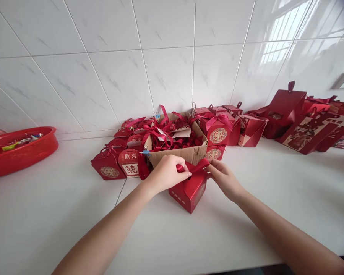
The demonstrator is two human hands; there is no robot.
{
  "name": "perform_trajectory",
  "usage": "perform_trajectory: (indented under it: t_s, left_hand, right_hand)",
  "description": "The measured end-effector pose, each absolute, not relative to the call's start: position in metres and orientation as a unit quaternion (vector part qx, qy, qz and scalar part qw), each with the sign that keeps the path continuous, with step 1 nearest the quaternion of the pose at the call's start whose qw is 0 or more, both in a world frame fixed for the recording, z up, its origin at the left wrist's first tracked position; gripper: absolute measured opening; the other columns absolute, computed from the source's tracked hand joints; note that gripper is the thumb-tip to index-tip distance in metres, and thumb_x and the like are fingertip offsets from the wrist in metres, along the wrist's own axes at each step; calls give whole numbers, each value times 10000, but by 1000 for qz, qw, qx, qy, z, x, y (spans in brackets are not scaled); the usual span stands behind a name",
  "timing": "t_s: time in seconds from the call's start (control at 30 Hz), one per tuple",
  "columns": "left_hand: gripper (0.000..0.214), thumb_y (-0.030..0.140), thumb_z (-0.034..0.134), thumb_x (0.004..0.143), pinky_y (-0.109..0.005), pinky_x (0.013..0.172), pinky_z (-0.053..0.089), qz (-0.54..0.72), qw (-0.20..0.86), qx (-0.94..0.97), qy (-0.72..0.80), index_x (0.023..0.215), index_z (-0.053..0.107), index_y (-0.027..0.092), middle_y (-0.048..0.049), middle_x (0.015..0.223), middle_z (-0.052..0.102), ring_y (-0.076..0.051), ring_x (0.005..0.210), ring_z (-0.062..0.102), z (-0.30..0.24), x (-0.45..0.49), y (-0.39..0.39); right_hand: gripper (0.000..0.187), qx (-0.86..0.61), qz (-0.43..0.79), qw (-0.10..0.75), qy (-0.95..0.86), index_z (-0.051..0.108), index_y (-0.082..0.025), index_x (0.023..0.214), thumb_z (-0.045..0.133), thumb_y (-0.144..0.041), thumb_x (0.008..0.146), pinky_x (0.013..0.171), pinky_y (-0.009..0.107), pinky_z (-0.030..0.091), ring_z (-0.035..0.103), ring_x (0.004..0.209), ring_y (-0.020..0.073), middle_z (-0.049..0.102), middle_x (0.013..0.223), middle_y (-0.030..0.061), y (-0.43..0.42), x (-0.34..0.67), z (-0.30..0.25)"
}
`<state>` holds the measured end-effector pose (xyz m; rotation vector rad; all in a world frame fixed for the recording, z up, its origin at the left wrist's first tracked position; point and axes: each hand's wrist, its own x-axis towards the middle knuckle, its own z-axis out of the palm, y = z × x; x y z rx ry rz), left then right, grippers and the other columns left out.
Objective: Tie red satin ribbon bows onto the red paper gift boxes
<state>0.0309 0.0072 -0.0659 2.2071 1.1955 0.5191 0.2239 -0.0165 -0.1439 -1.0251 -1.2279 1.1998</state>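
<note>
A small red gift box point(186, 193) with gold print stands on the white counter, one corner turned toward me. Red ribbon point(199, 166) lies across its top. My left hand point(169, 172) pinches the ribbon near the middle of the box top, thumb and fingertips together. On the other side, my right hand point(225, 177) has its thumb and forefinger closed on the ribbon's right end, by the box's upper edge. Just behind the gift box sits an open cardboard box point(179, 156) filled with loose red ribbons point(172, 133) and paper tags.
Several red gift boxes point(110, 168) stand left of the cardboard box, and more bow-tied boxes point(218, 133) are stacked to its right. Farther right are red bags and boxes point(286, 110). A red basin point(23, 152) holding wrapped sweets is at the left. A tiled wall point(166, 76) rises behind.
</note>
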Motion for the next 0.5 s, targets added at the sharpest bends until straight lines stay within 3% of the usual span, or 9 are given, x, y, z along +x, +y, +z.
perform_trajectory:
  t_s: [0.13, 0.5]
  left_hand:
    - [172, 329, 632, 733, -220, 514, 357, 194, 287, 826, 444, 678, 644, 167, 6, 657, 643, -119, 580, 530, -65, 33, 6]
    - [213, 363, 620, 749, -234, 565, 380, 189, 279, 833, 439, 691, 635, 159, -4, 710, 654, -127, 627, 536, -69, 34, 6]
  right_hand:
    - [339, -441, 496, 511, -546, 620, -187, 799, 546, -517, 825, 699, 320, 455, 541, 704, 156, 605, 751, 21, -18, 225, -142]
    - [231, -453, 441, 524, -571, 611, -171, 801, 624, -400, 780, 656, 301, 472, 586, 743, 180, 635, 788, 33, -22, 226, -141]
